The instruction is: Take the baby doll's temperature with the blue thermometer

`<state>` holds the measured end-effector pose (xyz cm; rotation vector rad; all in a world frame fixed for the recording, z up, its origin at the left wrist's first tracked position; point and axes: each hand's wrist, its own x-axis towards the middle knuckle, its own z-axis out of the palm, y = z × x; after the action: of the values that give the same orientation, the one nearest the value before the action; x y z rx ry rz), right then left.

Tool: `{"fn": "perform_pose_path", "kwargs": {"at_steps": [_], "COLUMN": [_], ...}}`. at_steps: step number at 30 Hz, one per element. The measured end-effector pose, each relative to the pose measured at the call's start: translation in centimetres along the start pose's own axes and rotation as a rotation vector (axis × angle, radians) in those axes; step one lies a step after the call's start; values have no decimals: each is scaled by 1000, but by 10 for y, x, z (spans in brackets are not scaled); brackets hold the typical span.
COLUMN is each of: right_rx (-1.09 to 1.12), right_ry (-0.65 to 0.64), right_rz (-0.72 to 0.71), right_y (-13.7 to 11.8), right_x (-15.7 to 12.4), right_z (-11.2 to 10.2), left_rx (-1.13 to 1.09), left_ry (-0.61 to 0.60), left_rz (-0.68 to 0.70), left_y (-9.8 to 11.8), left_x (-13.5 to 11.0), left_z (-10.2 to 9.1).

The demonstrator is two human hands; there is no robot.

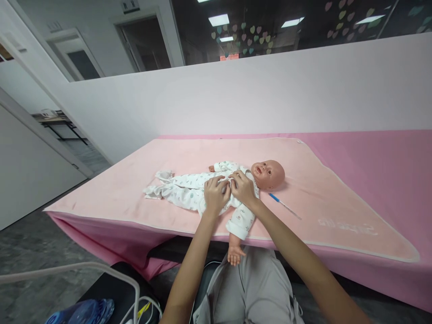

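Observation:
A baby doll [270,174] lies on its back on the table, its head to the right. It wears a white patterned romper [184,191]; one doll arm hangs over the table's front edge. My left hand [216,193] and my right hand [242,185] meet at the doll's chest, fingers closed on the romper's front. Just what part of the cloth lies between the fingertips is too small to make out. Beside the doll's head rests a thin stick with a blue handle [275,197], probably a thermometer-like or pen-like tool; its kind is unclear.
A peach mat [324,193] covers much of the pink tablecloth [378,162]. A white wall [270,99] rises behind the table. At lower left stand a black seat [101,285] with a blue plastic item [84,312] and a pale cable [74,266].

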<state>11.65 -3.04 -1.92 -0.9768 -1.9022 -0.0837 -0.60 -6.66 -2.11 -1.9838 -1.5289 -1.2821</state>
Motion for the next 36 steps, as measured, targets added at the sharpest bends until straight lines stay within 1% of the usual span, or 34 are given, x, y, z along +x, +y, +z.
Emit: {"fn": "perform_pose_path", "kwargs": {"at_steps": [5, 7, 9, 11, 13, 15, 16, 18, 20, 22, 29, 36], "right_rx": [-9, -2, 13, 24, 31, 33, 28, -1, -30, -27, 106, 62], "right_ry": [-11, -5, 8, 14, -1, -53, -86, -154, -201, -213, -116, -130], "right_rz": [3, -18, -63, -135, -222, -306, -339, -376, -361, -317, -211, -193], "right_y": [1, 2, 2, -1, -8, -17, -22, -30, -33, -33, -24, -23], "right_x": [0, -1, -1, -1, 0, 1, 1, 1, 0, -1, -6, -7], "right_z": [0, 0, -2, -2, -2, 0, 2, 6, 10, 13, 17, 21], "left_rx": [33, 31, 23, 16, 20, 26, 17, -21, -41, -23, 63, 144], "left_ry": [-71, -75, -44, 24, 104, 143, 120, 8, -91, -134, -167, -183], "left_rz": [8, 18, 21, -3, -65, -137, -154, -148, -122, -101, -29, 10], "left_y": [0, 1, 1, -2, -8, -16, -20, -28, -33, -34, -27, -30], "left_x": [2, 2, 1, -1, -5, -11, -14, -20, -24, -25, -21, -16], "left_z": [1, 1, -2, -7, -15, -25, -30, -38, -42, -43, -38, -32]}}
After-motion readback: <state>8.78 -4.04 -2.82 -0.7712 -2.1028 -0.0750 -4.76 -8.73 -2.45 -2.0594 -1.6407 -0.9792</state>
